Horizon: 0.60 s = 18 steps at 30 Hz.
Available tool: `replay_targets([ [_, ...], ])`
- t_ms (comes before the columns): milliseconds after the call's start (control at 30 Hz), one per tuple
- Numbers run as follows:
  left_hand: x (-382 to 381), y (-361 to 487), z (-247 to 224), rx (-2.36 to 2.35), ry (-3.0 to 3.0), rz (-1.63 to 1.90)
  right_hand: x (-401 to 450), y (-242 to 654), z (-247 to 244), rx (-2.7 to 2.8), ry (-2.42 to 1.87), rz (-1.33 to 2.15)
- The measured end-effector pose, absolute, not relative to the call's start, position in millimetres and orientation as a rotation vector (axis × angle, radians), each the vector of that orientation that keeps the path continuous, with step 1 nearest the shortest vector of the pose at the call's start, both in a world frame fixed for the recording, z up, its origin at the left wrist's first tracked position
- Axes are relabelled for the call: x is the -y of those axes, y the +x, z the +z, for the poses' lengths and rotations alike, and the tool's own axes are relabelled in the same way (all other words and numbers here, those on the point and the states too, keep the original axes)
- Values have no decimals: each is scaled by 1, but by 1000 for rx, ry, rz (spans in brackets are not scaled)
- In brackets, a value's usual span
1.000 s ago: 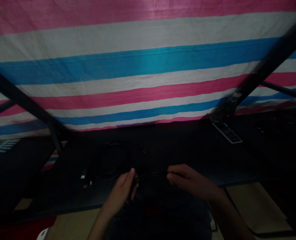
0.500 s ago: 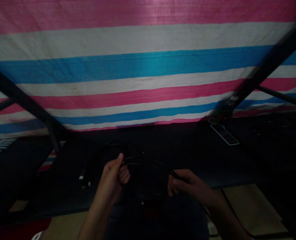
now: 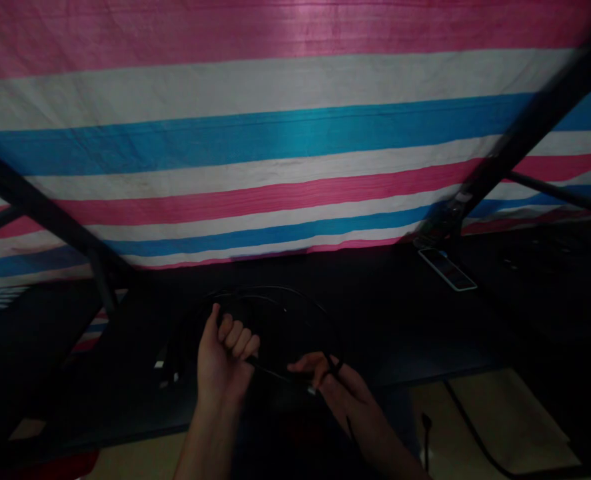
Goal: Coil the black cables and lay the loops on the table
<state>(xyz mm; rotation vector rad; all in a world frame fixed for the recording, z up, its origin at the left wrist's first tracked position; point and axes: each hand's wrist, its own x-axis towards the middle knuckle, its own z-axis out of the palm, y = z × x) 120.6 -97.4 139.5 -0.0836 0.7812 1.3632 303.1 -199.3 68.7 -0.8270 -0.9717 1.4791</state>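
A thin black cable (image 3: 295,291) arcs in a loop between my two hands above the dark tabletop. My left hand (image 3: 230,353) is closed round the cable, its fingers curled and the thumb pointing up. Lower and to the right, my right hand (image 3: 332,383) pinches the cable, with a small pale plug end (image 3: 312,391) by its fingertips. Left of my left hand lie more black cables, with light metal plugs (image 3: 160,365) showing at their ends. Dim light hides much of the cable against the table.
A phone (image 3: 448,269) lies at the right rear of the black table (image 3: 385,300). Behind rises a striped sheet (image 3: 295,133) between slanted dark posts (image 3: 520,147). A clear bottle (image 3: 452,213) stands by the right post. Another cable end (image 3: 426,421) hangs past the front edge.
My right hand has moved left and down, closer to my left hand. My left hand has turned, palm now more toward me. The cable between them now bows into a wide loop.
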Motion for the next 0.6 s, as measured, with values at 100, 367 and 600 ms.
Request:
replay_targets([
  [100, 103, 127, 134, -766, -120, 1329, 196, 299, 73, 890, -744, 1453],
  [367, 116, 144, 120, -743, -223, 1260, 168, 303, 118, 677, -594, 1428],
  [600, 125, 169, 117, -751, -254, 1360, 159, 293, 116, 490, -654, 1256],
])
